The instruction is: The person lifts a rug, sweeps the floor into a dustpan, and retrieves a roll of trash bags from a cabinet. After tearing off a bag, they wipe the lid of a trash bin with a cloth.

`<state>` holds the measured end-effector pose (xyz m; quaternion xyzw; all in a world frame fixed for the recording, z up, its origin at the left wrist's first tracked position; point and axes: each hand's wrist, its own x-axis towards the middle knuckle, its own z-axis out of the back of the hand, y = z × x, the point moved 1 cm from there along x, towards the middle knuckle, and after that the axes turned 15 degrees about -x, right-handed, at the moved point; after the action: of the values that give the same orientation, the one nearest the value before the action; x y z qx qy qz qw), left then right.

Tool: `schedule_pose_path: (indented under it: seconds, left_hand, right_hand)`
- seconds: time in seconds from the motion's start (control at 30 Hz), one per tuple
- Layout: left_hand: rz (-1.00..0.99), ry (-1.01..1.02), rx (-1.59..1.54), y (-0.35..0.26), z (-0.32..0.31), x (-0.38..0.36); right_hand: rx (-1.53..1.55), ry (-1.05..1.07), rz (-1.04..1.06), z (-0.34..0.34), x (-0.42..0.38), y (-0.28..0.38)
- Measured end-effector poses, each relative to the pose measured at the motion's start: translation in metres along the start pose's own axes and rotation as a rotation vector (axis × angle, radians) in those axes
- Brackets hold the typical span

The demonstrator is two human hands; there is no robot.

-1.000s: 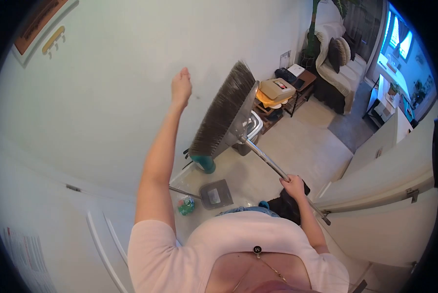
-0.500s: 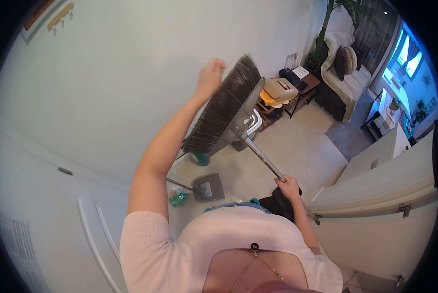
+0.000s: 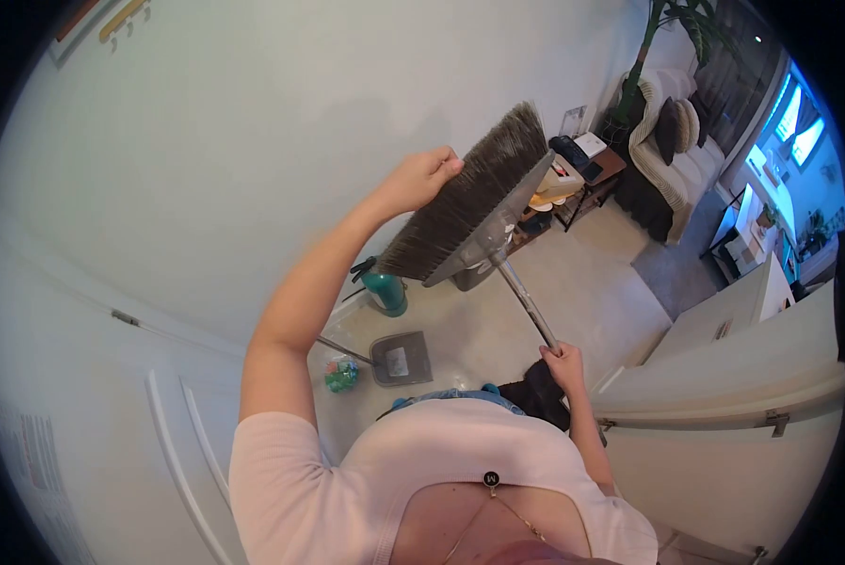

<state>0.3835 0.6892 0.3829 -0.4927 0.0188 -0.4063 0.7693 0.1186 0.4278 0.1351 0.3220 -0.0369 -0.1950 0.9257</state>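
Note:
A broom (image 3: 469, 202) is raised in front of me, its dark bristles facing up and left. Low on the right, my right hand (image 3: 563, 367) is wrapped round the metal handle (image 3: 528, 306). My left hand (image 3: 422, 181) is at the outer edge of the bristles, thumb and fingers pinched together against them. Whatever lies between those fingertips is too small to make out. On the floor below is a grey dustpan (image 3: 402, 361) with a pale patch inside it.
A teal fire extinguisher (image 3: 386, 292) stands by the wall, and a green plastic bundle (image 3: 341, 375) lies beside the dustpan. Further off are a small brown table (image 3: 603, 168) and a draped sofa (image 3: 667, 160). An open door (image 3: 705, 400) is close on my right.
My left hand has moved right onto the bristle edge, its fingers now pinched there. The broom head has shifted slightly right, uncovering the fire extinguisher. The right hand still grips the handle.

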Motion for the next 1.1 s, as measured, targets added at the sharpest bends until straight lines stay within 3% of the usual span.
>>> schedule_pose_path:
  seconds: [0.13,0.23,0.33,0.43,0.53,0.57,0.67,0.77,0.87,0.97,1.07,1.1]
  left_hand:
    - [-0.057,-0.398,0.129,0.035,0.02,0.005]
    - [0.178,-0.36,-0.091,0.045,0.043,0.0]
    - [0.193,-0.089,-0.236,0.031,0.031,-0.005]
    - [0.133,-0.076,-0.369,0.006,0.005,-0.001]
    - [0.057,0.047,0.05,-0.01,-0.009,0.002]
    - [0.066,0.016,0.086,-0.01,-0.008,0.003]
    - [-0.029,-0.343,0.027,0.034,0.008,0.007]
    - [0.229,-0.367,-0.021,0.049,0.034,0.006]
    - [0.312,-0.142,-0.169,0.046,0.031,-0.002]
    - [0.028,-0.052,-0.368,0.029,0.001,-0.004]
    - [0.065,0.077,0.029,0.011,-0.017,-0.005]
    - [0.095,0.13,0.035,0.005,-0.015,-0.004]
  right_hand:
    - [0.026,0.002,-0.03,0.001,0.0,0.001]
    - [0.033,-0.012,-0.033,0.001,-0.002,0.0]
    - [0.053,-0.018,-0.042,0.006,-0.003,0.003]
    - [0.044,-0.012,-0.063,0.008,0.0,0.004]
    - [0.037,-0.008,-0.061,0.011,0.002,0.005]
    - [0.04,-0.019,-0.045,0.008,0.003,0.002]
    - [0.054,-0.05,-0.026,0.003,0.002,-0.006]
    - [0.074,-0.066,-0.068,0.005,-0.004,-0.01]
    - [0.077,-0.059,-0.1,0.005,-0.003,-0.015]
    - [0.077,-0.064,-0.104,0.013,-0.004,-0.009]
    - [0.081,-0.063,-0.092,0.017,-0.001,-0.002]
    - [0.09,-0.063,-0.086,0.016,0.0,-0.001]
